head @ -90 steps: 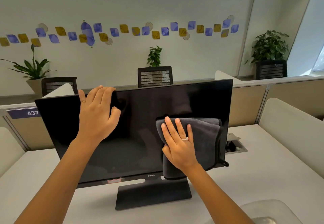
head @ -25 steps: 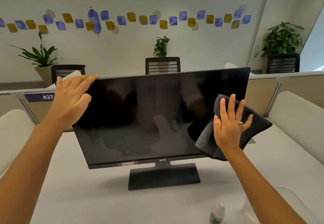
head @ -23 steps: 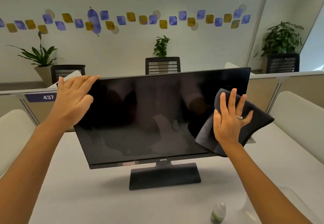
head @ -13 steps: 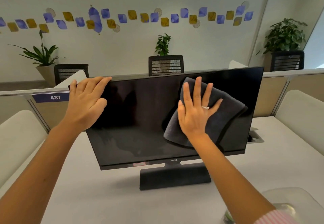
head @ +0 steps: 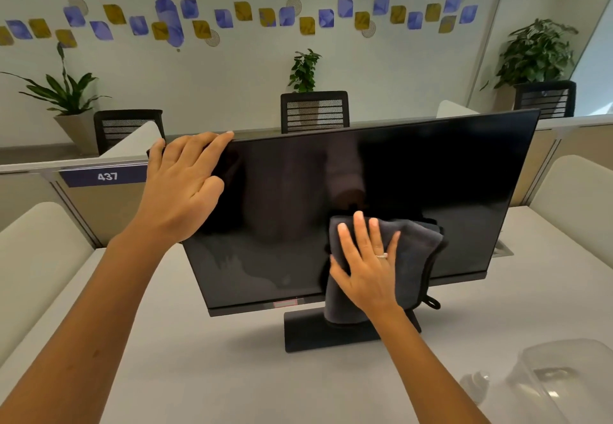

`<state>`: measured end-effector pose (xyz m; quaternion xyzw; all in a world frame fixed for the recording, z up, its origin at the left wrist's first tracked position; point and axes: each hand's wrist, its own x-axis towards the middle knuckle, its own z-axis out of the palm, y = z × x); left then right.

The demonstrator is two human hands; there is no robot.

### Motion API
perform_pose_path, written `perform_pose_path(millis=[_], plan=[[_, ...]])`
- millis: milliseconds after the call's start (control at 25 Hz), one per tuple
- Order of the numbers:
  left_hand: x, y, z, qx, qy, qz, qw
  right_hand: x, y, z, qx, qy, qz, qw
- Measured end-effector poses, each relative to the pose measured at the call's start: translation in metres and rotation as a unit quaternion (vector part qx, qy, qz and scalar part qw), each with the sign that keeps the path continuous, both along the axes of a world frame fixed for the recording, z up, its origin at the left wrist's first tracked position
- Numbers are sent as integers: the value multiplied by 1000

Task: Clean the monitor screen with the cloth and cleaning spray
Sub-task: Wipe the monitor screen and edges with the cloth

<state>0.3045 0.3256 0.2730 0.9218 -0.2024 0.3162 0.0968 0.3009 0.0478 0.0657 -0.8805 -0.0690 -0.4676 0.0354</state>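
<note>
A black monitor (head: pixel 414 174) stands on its stand (head: pixel 311 334) on a white desk (head: pixel 205 374), tilted back a little. My left hand (head: pixel 180 188) grips its top left corner, fingers over the edge. My right hand (head: pixel 366 264) lies flat, fingers spread, pressing a dark grey cloth (head: pixel 418 257) against the lower middle of the screen; the cloth hangs below the bottom bezel. The spray bottle is not clearly in view.
A clear plastic container (head: pixel 560 377) sits at the desk's near right corner. A cable opening (head: pixel 504 251) lies behind the monitor on the right. Beige dividers (head: pixel 30 257) flank the desk; chairs (head: pixel 315 110) and plants (head: pixel 535 48) stand beyond a partition.
My right hand has wiped the cloth from the upper middle of the screen down to its lower edge. My left hand has kept its hold on the top left corner.
</note>
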Motion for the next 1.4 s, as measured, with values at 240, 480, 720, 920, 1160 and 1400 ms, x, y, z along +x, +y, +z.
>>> perform_pose_path(millis=[240, 480, 720, 920, 1160, 1400], plan=[[2, 22, 2, -22, 12, -64, 998, 4, -39, 32, 139, -31, -69, 987], [5, 54, -4, -64, 53, -88, 993, 22, 12, 97, 232, -85, -77, 966], [4, 60, 2, -74, 80, -110, 988, 29, 117, 111, 166, -93, -39, 981], [0, 57, 5, -73, 87, -110, 987, 23, 160, 65, 82, -70, 12, 994], [11, 65, -2, -101, 87, -166, 977, 6, 134, 15, 53, -24, -5, 998], [1, 60, -35, -419, 221, -220, 853, 7, 89, 37, 217, -29, -72, 973]])
